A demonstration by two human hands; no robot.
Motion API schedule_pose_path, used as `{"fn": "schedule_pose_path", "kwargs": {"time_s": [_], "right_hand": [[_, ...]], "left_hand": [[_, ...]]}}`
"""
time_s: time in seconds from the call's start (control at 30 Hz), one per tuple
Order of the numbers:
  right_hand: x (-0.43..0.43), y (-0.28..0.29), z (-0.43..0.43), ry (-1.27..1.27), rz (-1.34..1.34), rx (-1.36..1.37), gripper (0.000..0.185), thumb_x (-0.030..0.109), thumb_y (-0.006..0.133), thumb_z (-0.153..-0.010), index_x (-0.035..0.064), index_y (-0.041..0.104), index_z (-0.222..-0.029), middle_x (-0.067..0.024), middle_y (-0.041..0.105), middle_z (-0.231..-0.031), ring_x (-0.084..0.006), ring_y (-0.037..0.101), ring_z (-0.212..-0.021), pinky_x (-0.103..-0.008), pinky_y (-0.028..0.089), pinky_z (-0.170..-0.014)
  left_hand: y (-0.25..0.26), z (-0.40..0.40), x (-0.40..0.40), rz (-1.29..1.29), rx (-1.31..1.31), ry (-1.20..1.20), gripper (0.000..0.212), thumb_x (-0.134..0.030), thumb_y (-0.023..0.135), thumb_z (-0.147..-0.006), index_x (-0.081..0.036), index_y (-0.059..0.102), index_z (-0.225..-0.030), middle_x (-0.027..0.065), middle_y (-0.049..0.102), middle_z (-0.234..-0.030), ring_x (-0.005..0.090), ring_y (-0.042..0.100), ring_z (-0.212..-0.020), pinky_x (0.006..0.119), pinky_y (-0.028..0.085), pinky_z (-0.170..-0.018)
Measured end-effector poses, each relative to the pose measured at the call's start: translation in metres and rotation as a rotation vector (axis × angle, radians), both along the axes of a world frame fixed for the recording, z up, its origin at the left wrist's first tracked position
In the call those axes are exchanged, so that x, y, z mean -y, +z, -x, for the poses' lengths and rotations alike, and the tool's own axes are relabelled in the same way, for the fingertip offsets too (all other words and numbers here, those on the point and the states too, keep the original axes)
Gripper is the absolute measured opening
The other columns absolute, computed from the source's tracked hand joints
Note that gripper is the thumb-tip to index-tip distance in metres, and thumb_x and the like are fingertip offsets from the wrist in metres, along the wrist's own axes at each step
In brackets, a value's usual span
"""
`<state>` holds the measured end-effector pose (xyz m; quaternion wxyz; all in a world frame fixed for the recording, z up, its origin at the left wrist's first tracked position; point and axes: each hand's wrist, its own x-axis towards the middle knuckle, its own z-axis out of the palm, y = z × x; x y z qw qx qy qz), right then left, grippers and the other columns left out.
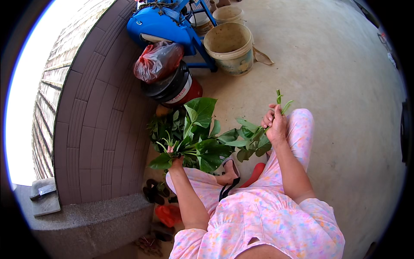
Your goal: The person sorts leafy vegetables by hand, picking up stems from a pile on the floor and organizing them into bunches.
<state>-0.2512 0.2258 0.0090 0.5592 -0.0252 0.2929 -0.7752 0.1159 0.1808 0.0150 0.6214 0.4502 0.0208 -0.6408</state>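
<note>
My left hand (173, 158) grips a bunch of large green leaves (207, 150) by their pale stalks, above my left knee; the leaves hide most of the fingers. Over my right knee, my right hand (275, 121) is closed around a smaller bunch of leafy stems. The cut-looking stem ends (279, 96) stick up past the thumb, while the leaves (252, 137) hang down to the left. The leaf tips of the two bunches meet or overlap between my hands. More leafy greens (158, 128) lie in a heap on the floor by the wall, partly hidden behind the left bunch.
A black-lidded red bucket (194, 92) stands by the tiled wall (93, 123), with a tied plastic bag (158, 61) on top. Beyond are a blue machine (161, 26) and an open plastic bucket (234, 60). A knife (45, 190) rests on a board (48, 207) at left.
</note>
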Motion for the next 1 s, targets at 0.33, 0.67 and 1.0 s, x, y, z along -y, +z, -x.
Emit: {"fn": "schedule_pose_path", "kwargs": {"time_s": [0.33,0.67,1.0], "right_hand": [[0.002,0.006,-0.006,0.147,0.040,0.009,0.032,0.040,0.042,-0.085,0.0102,0.046,-0.095,0.0017,0.037,-0.054,-0.0067,0.030,-0.040,-0.0233,0.029,-0.039],[0.005,0.007,-0.023,0.399,0.203,-0.044,0.042,0.044,0.039,-0.084,0.0068,0.042,-0.105,-0.0119,0.055,-0.087,-0.0214,0.056,-0.077,-0.0378,0.048,-0.069],[-0.001,-0.004,-0.039,0.710,0.189,-0.179,0.048,0.046,0.035,-0.084,0.0134,0.041,-0.118,0.0028,0.036,-0.124,-0.0103,0.036,-0.107,-0.0287,0.034,-0.086]], "left_hand": [[-0.003,-0.021,0.003,0.363,-0.122,-0.004,0.020,-0.018,0.043,-0.086,-0.009,0.047,-0.068,-0.0019,0.043,-0.058,0.0112,0.043,-0.055,0.027,0.038,-0.058],[0.058,0.085,-0.003,0.386,0.814,-0.183,0.007,-0.005,0.056,-0.076,-0.003,0.049,-0.076,0.0020,0.049,-0.062,0.0088,0.043,-0.049,0.020,0.037,-0.047],[0.031,0.172,-0.005,0.491,1.099,-0.618,0.012,-0.003,0.057,-0.074,-0.004,0.047,-0.080,-0.0023,0.047,-0.063,0.0048,0.041,-0.051,0.019,0.034,-0.045]]}}
